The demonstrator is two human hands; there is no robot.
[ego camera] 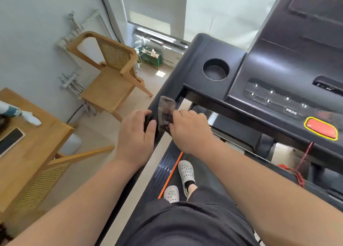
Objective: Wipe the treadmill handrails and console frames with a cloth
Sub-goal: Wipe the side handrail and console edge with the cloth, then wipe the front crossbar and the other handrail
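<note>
I stand on a black treadmill and look down at its left handrail (168,89), which runs from the console toward me. A grey-brown cloth (165,112) is draped over the rail. My right hand (189,129) pinches the cloth's near end against the rail. My left hand (135,134) grips the handrail just behind the cloth, thumb on the rail's inner side. The console (278,89) with its cup holder (215,69), number buttons and red stop button (321,128) fills the upper right.
A wooden cane-back chair (111,73) stands left of the treadmill by the wall. A wooden table (27,143) with a phone (10,140) is at the left edge, a second chair beside it. My feet in pale clogs (186,173) rest on the belt. A red safety cord (300,171) hangs at right.
</note>
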